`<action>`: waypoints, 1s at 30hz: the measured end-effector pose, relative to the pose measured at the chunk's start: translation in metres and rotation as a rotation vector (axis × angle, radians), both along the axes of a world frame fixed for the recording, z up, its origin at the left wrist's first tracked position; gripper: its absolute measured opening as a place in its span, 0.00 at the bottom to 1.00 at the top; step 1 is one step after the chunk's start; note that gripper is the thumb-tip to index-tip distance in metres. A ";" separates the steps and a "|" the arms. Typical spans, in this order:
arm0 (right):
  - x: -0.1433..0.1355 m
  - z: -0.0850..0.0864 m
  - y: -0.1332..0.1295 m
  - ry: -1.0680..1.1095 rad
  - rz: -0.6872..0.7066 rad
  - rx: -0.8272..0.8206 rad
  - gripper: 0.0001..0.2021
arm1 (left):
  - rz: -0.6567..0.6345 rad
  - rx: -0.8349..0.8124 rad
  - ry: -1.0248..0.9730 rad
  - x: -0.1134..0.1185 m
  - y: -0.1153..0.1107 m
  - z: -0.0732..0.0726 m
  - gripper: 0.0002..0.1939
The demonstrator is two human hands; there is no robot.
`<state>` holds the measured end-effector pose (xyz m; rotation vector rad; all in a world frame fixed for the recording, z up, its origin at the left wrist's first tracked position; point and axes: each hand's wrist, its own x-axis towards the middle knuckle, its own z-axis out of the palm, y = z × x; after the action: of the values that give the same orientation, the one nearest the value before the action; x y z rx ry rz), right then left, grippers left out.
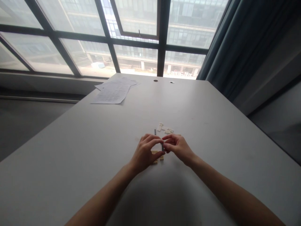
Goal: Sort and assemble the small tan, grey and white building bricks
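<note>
Between my hands is a small grey building brick (162, 147), held upright. My left hand (147, 150) grips it at top and bottom between thumb and forefinger. From the other side, the fingertips of my right hand (174, 145) pinch at the same brick and partly hide it. Tan studded bricks (154, 152) lie under and beside my left hand, which covers part of them. Just beyond my fingers are a narrow dark studded brick (155, 131) and several white bricks (168, 130), some with studs showing.
The white table (211, 131) stretches away to the window (138, 56). Printed sheets of paper (113, 92) lie at its far left. Two round holes are in the tabletop near the far edge. A dark curtain (225, 40) hangs at the right.
</note>
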<state>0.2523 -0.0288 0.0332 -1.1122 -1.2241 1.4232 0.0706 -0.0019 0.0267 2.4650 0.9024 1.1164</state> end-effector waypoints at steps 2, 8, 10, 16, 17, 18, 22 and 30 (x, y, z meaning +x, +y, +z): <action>-0.001 0.000 -0.007 0.078 -0.028 -0.050 0.15 | 0.009 0.036 -0.001 0.003 -0.003 0.000 0.13; 0.003 0.002 -0.021 0.197 0.023 -0.104 0.20 | 0.021 0.133 0.019 0.005 -0.008 -0.003 0.11; 0.004 0.002 -0.025 0.210 0.043 -0.108 0.19 | 0.002 0.127 0.022 0.005 -0.009 -0.004 0.12; 0.007 -0.006 -0.028 0.172 -0.004 -0.089 0.14 | -0.065 0.135 0.032 0.006 -0.008 -0.005 0.14; 0.008 -0.007 -0.028 0.153 -0.018 -0.085 0.14 | -0.078 0.130 0.045 0.004 -0.007 -0.004 0.15; 0.009 -0.009 -0.028 0.121 -0.036 -0.075 0.13 | -0.085 0.118 0.060 0.002 -0.005 -0.003 0.17; 0.019 -0.013 -0.027 -0.201 -0.113 0.035 0.07 | -0.039 0.032 0.137 -0.012 0.000 0.000 0.24; 0.023 -0.017 -0.034 -0.661 -0.111 0.190 0.05 | -0.036 0.006 0.342 -0.017 -0.004 -0.011 0.18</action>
<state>0.2748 -0.0631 0.0160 -1.5478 -1.6781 0.8459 0.0532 -0.0056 0.0156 2.7138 0.9395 0.6956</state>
